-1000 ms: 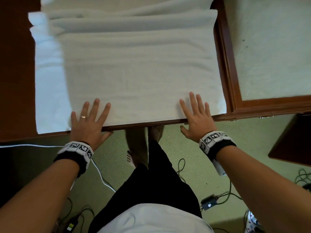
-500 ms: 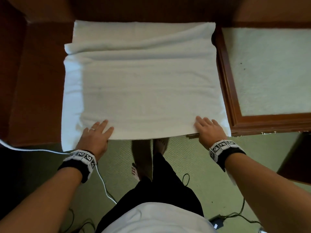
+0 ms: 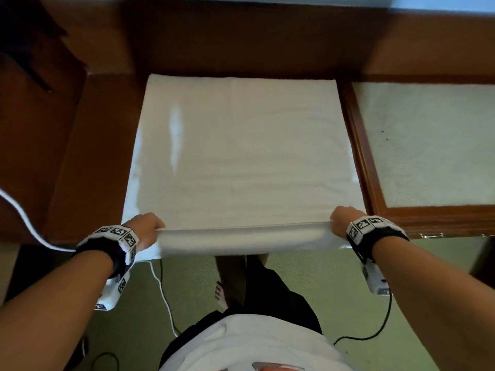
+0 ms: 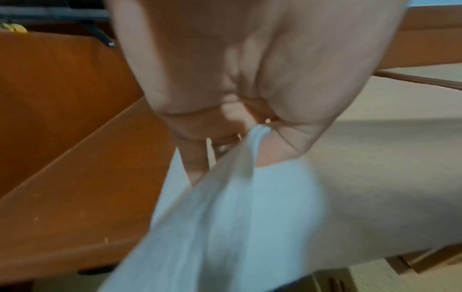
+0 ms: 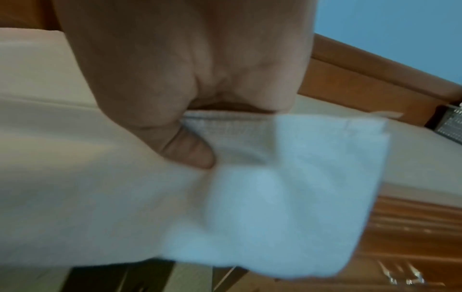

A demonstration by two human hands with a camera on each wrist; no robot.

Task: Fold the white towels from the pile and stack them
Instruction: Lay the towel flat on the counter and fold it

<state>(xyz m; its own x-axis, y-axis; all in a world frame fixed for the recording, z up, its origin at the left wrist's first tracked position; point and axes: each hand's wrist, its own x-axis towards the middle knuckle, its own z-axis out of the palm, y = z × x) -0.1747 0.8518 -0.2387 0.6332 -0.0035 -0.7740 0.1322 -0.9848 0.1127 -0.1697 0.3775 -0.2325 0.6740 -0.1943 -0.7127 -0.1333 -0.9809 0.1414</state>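
Observation:
A white towel (image 3: 241, 156) lies spread over the brown wooden table (image 3: 85, 162), its near edge lifted off the table's front. My left hand (image 3: 146, 226) grips the near left corner, fingers curled round the bunched cloth (image 4: 237, 187). My right hand (image 3: 340, 219) pinches the near right corner (image 5: 287, 168), thumb pressed on the hem. The edge is stretched taut between both hands. In both wrist views the towel hangs blurred below the fist.
A wood-framed panel with a pale insert (image 3: 428, 145) adjoins the table on the right. Dark wooden furniture (image 3: 241, 36) stands behind. Cables (image 3: 163, 290) trail over the green carpet by my feet.
Both hands went from lying flat on the towel's near edge to gripping its near corners, and they have lifted that edge up. The camera view has pulled back.

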